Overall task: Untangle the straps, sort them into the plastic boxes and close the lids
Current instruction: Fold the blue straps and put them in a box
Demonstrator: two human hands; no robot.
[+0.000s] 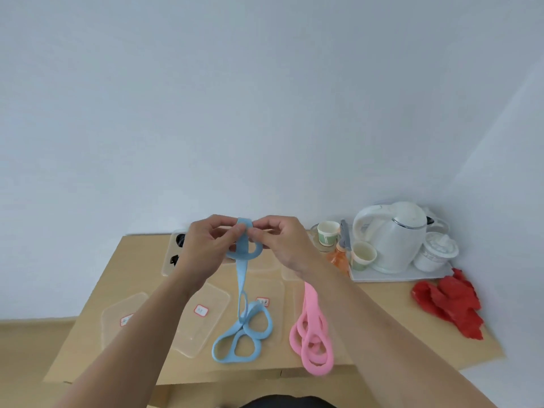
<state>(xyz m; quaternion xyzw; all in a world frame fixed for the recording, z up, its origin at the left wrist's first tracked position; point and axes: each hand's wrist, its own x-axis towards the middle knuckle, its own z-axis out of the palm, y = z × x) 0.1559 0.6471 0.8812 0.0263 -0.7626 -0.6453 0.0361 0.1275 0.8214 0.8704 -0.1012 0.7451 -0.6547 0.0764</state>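
Both of my hands are up over the table (382, 319), the left hand (206, 248) and the right hand (282, 245) each pinching the top loop of the blue strap (242, 278) between thumb and fingers. The rest of it hangs straight down, and its lower loops lie bunched on the tabletop. I judge the job is only at its start: the blue one is still knotted, and the pink strap (312, 328) lies in its own tangle just beside it, partly under my right forearm. I see no strap in the clear plastic boxes (206, 316), which sit flat below my left arm and under the blue loops. I cannot tell whether their lids are on. Sorting and closing are all still to do. The pink strap's end lies right at the near edge of the table, so a careless tug could drag it off. The space above the table is open for lifting. To my right stand a kettle (397, 237) and paper cups (328, 231) on a tray (397, 276), with a red cloth (450, 304) near them, so I would pull upward or leftward rather than swing that way.
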